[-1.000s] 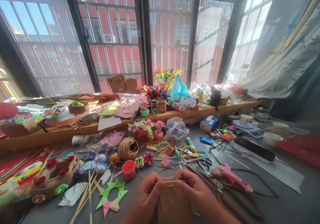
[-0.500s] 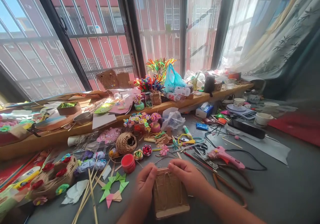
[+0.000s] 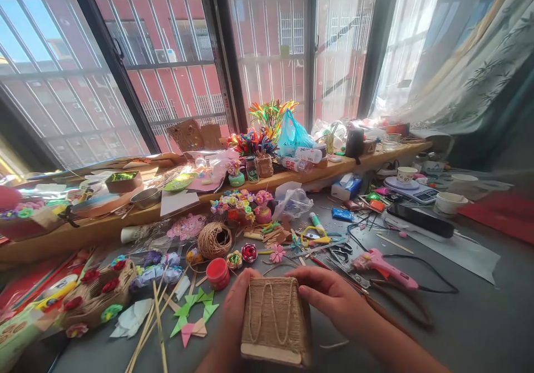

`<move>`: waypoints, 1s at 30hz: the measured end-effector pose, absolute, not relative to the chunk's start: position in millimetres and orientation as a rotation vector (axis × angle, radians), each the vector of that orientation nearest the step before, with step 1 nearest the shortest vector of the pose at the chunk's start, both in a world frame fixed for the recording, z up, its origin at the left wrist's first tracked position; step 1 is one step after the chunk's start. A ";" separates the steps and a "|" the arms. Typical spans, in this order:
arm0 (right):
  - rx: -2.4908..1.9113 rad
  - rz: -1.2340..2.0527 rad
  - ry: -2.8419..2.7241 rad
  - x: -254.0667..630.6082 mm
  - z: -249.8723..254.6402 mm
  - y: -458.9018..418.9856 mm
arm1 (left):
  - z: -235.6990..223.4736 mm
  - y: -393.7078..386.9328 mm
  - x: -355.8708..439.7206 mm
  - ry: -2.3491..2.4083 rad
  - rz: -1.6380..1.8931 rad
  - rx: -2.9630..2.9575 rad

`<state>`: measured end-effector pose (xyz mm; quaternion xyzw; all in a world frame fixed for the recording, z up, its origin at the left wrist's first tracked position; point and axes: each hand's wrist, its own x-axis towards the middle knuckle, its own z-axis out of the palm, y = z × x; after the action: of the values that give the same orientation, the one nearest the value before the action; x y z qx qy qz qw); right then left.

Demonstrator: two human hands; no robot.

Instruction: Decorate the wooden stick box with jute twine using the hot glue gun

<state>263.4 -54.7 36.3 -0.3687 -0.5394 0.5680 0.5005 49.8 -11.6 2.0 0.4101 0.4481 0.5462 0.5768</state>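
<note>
Between my two hands is a box wrapped in brown twine [image 3: 273, 317], tilted so its front face and right side show. A zigzag of cord runs over that face, and a pale wooden strip lies along its lower edge. My left hand [image 3: 237, 312] grips the box's left side, with the thumb near its top corner. At the upper right corner, my right hand [image 3: 327, 295] has its fingers curled against the box. A loose end of twine [image 3: 334, 344] lies on the table beneath my right wrist. Left of the box sits a small red tub [image 3: 217, 273].
A twine ball [image 3: 214, 239] and a green-and-pink folded paper star [image 3: 194, 313] lie to the left, beside wooden sticks [image 3: 156, 320]. Rightward are a pink glue gun [image 3: 386, 267], scissors [image 3: 315, 235] and a black phone [image 3: 419, 219]. A crowded wooden ledge [image 3: 200, 196] runs behind.
The box has tipped and turned, so more of its front and right side shows. My right hand has shifted from its top edge to the right corner. The view has swung slightly left.
</note>
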 end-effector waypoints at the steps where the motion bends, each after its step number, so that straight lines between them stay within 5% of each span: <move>1: -0.884 1.386 -1.295 263.6 37.8 -56.4 | 1.9 -10.6 50.7 1.037 1.264 0.987; 8: -1.040 1.256 -1.317 271.4 52.6 -55.7 | 19.9 -22.2 29.8 0.999 1.258 1.439; 13: -1.150 1.053 -1.498 262.5 57.4 -45.3 | 14.7 -42.1 23.2 0.960 0.943 2.127; 24: -1.059 1.063 -1.260 272.4 11.9 -35.2 | -33.6 -26.7 23.4 1.063 1.016 1.687; 30: -1.091 1.033 -1.286 268.2 -16.1 -38.0 | -14.2 -26.2 18.6 1.193 1.024 2.155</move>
<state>268.2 -38.0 -16.1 -0.4610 -0.5433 0.4362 0.5496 18.6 -26.2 -14.2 0.7853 0.4347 0.3732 0.2346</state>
